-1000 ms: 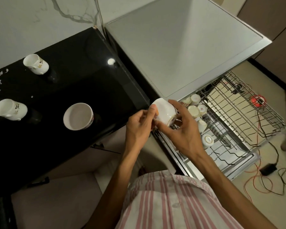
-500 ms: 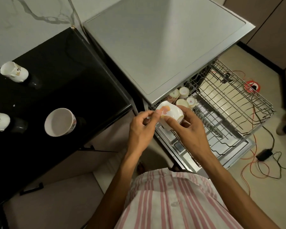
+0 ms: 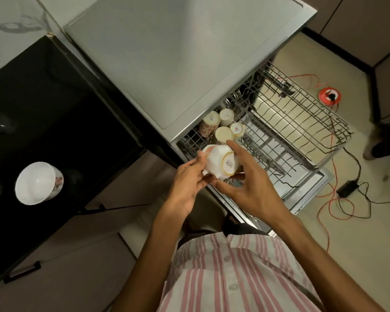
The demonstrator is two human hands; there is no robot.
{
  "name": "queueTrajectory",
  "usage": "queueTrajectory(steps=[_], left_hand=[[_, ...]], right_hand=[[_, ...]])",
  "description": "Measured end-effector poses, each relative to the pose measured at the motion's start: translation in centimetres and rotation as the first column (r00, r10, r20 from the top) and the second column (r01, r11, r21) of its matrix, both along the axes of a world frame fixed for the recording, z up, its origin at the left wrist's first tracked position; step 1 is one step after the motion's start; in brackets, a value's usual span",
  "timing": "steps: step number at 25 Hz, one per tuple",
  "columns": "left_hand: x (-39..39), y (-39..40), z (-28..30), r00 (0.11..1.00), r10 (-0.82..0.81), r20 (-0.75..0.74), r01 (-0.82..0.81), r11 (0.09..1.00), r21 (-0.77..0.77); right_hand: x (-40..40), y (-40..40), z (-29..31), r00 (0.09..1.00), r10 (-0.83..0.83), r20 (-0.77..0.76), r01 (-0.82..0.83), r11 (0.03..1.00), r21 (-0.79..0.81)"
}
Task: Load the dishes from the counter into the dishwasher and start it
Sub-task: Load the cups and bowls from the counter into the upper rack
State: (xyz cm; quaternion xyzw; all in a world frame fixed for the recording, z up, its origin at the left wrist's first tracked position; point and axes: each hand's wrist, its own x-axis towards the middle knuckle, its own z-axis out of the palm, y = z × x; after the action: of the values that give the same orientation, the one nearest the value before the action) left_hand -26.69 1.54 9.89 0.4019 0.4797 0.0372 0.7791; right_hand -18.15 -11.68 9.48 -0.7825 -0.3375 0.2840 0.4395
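Note:
A white cup with a gold-ringed base is held upside down over the near left corner of the pulled-out wire rack. My left hand pinches its rim side with thumb and fingers. My right hand curls round it from the right, thumb under it. Several cups stand inverted in the rack just behind it. A white bowl with a floral band lies on the black counter at the left.
The steel dishwasher top fills the upper middle. An orange cable, a black adapter and a red reel lie on the floor right of the rack. A person's foot is at the right edge.
Both hands carried the cup from the counter edge over the rack and turned it base-up. The view swung right, so the two counter cups left the frame.

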Motion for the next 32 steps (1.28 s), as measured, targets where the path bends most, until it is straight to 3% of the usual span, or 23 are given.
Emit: queueTrajectory(steps=[4,7,11,15,25,32], left_hand=[[2.2,-1.6,-1.7,1.0,-0.001,-0.019,-0.002,0.993,-0.118],[4.1,-2.6,-3.1,0.998,-0.032,-0.051,0.026,0.993,-0.117],[6.7,-3.8,-5.3,0.983,-0.123,-0.135,0.137,0.985,0.1],[8.1,-3.7,-8.1,0.954,-0.25,-0.165,0.294,0.885,0.361],[14.1,-2.1,-16.1,0.858,-0.425,-0.289,0.514,0.679,0.525],[19.0,0.5,-22.9,0.82,-0.509,-0.261,0.547,0.567,0.615]], right_hand=[[2.2,-1.5,-1.4,0.996,0.0,0.086,0.002,1.0,-0.029],[3.9,-2.4,-2.6,0.995,-0.036,0.089,0.039,0.999,-0.032],[6.3,-3.2,-4.9,0.991,-0.092,0.102,0.101,0.991,-0.088],[8.6,-3.4,-7.3,0.978,-0.168,0.128,0.184,0.974,-0.131],[13.5,-2.2,-15.5,0.966,-0.221,0.138,0.251,0.93,-0.268],[17.7,0.7,-21.7,0.98,-0.147,0.138,0.185,0.929,-0.321]])
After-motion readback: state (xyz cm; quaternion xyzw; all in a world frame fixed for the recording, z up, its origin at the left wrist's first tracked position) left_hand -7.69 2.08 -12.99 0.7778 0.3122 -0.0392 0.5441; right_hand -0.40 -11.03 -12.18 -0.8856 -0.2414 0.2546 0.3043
